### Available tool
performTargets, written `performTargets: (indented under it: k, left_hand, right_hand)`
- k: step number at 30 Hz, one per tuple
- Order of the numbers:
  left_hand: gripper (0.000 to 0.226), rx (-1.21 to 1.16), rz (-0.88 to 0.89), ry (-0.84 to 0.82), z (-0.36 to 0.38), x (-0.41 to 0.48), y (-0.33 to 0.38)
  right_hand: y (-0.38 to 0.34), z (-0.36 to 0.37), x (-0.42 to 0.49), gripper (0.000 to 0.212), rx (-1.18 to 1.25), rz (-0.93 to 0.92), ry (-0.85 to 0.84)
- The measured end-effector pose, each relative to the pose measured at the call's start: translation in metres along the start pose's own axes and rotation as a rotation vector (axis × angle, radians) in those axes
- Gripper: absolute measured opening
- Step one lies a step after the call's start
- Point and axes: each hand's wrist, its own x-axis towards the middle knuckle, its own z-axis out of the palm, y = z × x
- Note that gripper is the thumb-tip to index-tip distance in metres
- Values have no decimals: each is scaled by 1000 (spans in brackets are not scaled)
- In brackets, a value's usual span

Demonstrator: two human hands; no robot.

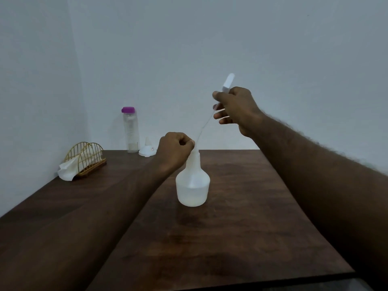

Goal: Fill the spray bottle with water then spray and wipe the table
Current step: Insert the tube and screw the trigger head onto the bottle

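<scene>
Gripping the white spray head, the right hand holds it tilted above the spray bottle. Its thin clear tube trails down to the bottle's narrow neck, where the left hand pinches it. Translucent white and bell-shaped, the bottle stands upright on the dark wooden table.

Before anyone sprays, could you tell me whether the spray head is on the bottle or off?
Off: the right hand holds the spray head above the bottle, with only its thin tube reaching the neck.
</scene>
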Motion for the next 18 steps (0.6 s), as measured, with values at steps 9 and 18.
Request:
performTargets:
  k: [9,18]
  left_hand:
    - [21,100,106,-18,0,-8,2]
    - [46,8,84,-116,9,-19,-15]
  right_hand:
    - [11,19,-14,26,-193,-91,-157]
    - [36,36,-18,32,-295,-122,-192]
